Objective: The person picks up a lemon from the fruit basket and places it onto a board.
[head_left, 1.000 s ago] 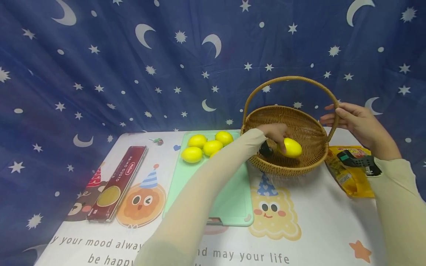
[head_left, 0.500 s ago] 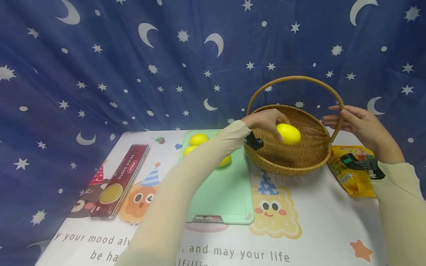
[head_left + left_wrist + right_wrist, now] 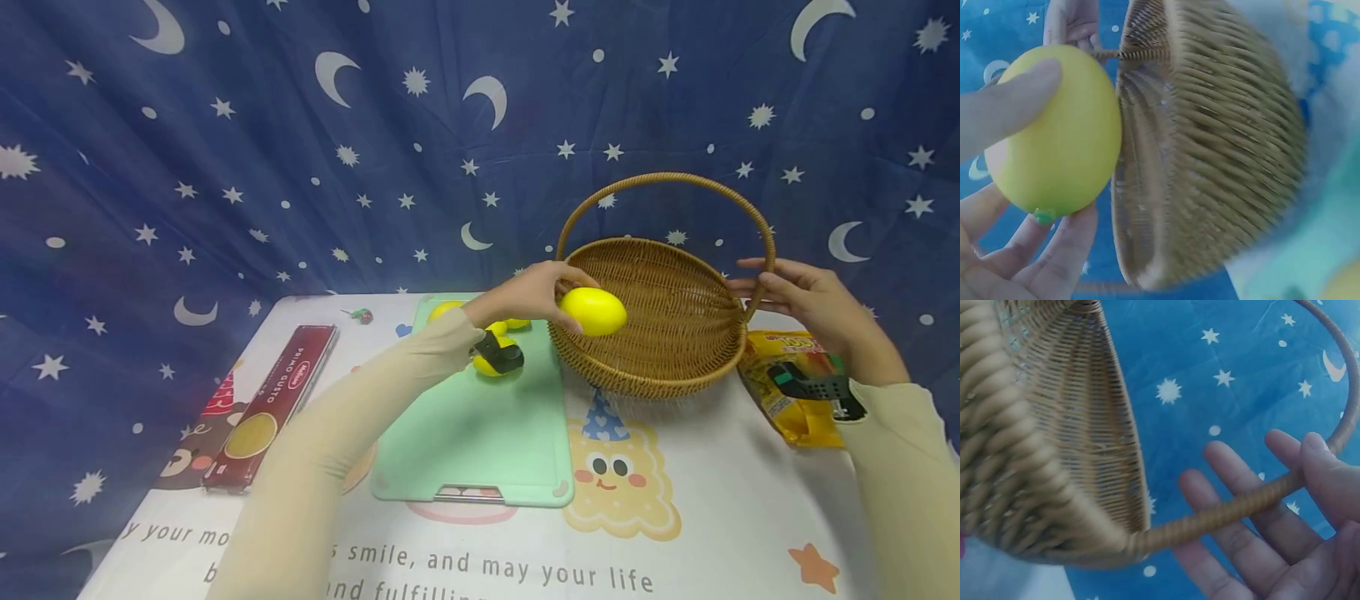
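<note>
My left hand (image 3: 531, 293) holds a yellow lemon (image 3: 596, 312) between thumb and fingers, in front of the left side of a wicker basket (image 3: 660, 300). In the left wrist view the lemon (image 3: 1063, 144) shows a small green tip, and the thumb lies across it. On the other side, my right hand (image 3: 813, 308) grips the basket's arched handle (image 3: 667, 177), thumb on one side and fingers behind; the fingers are fairly straight in the right wrist view. The basket's opening faces me at a tilt, and no lemon shows inside it.
A pale green cutting board (image 3: 480, 450) bears several lemons (image 3: 491, 367), partly hidden by my left wrist. A dark red pasta box (image 3: 273, 404) lies at the left, near a small green-and-red item (image 3: 362, 316). Beneath my right wrist is a yellow packet (image 3: 795, 408).
My left hand has risen out of the basket with the lemon and moved left to its left rim. The right hand stays at the handle, and the basket has shifted slightly right.
</note>
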Tool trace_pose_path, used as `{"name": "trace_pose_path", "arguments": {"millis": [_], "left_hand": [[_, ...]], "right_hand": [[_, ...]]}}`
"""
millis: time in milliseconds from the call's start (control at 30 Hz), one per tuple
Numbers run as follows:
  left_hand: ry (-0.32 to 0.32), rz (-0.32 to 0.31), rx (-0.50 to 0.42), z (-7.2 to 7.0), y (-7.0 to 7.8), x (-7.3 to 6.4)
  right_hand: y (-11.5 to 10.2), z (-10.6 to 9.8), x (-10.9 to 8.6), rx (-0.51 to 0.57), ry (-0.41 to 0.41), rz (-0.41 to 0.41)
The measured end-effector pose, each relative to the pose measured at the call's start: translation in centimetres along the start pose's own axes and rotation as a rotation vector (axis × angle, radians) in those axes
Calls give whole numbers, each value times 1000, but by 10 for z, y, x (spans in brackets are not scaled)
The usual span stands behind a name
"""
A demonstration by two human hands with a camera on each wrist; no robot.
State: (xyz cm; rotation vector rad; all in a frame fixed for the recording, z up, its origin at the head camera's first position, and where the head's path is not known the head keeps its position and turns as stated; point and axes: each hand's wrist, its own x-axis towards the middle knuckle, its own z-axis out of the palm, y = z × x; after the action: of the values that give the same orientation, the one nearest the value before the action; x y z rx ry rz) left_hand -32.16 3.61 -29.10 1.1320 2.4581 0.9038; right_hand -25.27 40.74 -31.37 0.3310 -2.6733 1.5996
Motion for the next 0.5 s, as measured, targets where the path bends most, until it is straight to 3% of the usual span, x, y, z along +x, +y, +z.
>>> {"name": "trace_pose_path", "arguments": {"millis": [200, 500], "left_hand": [[100, -61, -57, -9, -37, -46], [214, -173, -124, -16, -83, -102]], "right_hand": [[9, 4, -7, -106, 9, 129], [16, 7, -6, -100, 33, 77]]}}
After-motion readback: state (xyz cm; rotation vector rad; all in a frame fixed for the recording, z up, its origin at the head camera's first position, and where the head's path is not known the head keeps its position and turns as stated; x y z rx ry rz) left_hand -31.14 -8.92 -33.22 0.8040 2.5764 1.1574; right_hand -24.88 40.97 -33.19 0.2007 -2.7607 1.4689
